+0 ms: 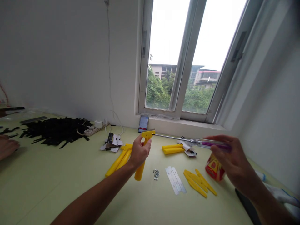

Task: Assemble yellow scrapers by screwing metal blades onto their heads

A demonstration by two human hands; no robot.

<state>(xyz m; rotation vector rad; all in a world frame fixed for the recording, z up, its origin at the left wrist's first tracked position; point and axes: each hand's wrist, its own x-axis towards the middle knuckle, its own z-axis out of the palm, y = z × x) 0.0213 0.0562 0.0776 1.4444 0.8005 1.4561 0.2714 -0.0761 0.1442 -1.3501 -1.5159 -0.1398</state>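
Item, in the left hand (140, 153): one yellow plastic T-shaped tool (140, 172), grip downward, narrow metal edge along its head; raised above the middle of the counter (140, 206), towards the far edge. Fingers closed around the grip just below the head.

Item, in the right hand (237, 162): one screwdriver (173, 137), long slim metal shaft, clear and purple handle; fingers closed on the handle. Shaft roughly level, tip at the yellow head; actual contact cannot be told.

Handling, by judgement: yellow piece light, stiff, smooth and perhaps a little slippery; best held by the thick grip close under the head, clear of the metal edge. Screwdriver rigid, weightier at the handle; best held there.

Also on the counter: small silvery nuts (156, 175), loose, below the raised tool; flat silvery metal strips (174, 179), side by side; flat tapered yellow plastic pieces (195, 184), right of the strips; two yellow cylindrical grips (172, 151), nearer the far edge; further yellow T-shaped handles (116, 164) beside the left forearm; one red-and-yellow container (213, 167) by the right hand; one phone (143, 123), leaning at the far edge.
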